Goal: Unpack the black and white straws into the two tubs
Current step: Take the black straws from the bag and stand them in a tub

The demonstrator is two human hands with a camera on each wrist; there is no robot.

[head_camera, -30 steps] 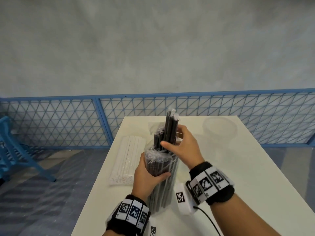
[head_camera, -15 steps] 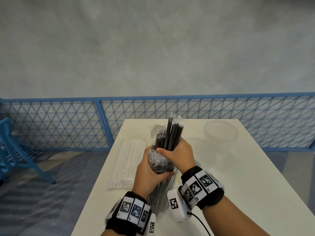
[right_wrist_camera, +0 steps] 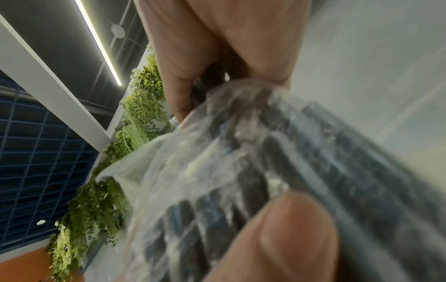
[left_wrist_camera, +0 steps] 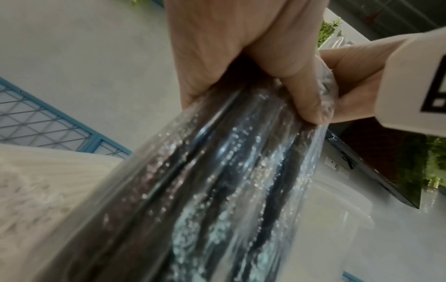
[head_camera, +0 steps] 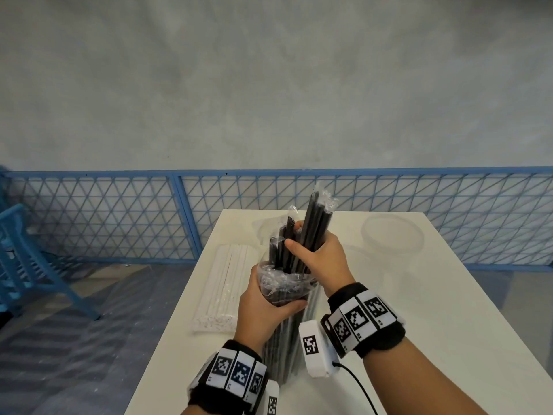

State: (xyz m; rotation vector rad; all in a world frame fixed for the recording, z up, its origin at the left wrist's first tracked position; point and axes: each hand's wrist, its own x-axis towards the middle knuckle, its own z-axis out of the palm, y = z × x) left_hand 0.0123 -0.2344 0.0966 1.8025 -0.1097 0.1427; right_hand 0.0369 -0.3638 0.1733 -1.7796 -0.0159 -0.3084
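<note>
It looks like an office or demo hall: a plain white tabletop (head_camera: 419, 310) fenced at 12 o'clock by blue metal mesh barrier panels (head_camera: 104, 217), grey wall behind, blue chair (head_camera: 27, 259) at 9 o'clock, hanging green plants (right_wrist_camera: 142, 106).

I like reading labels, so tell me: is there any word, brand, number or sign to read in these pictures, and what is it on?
No readable words, brands or numbers anywhere.
Wristbands and: black-and-white square code patterns, not text; tiny marks beneath them are too small to read.
White wrist box: one more code square, no letters.
Clear wrapper round the black straws: no print visible.
White straws pack: no print visible.
</note>
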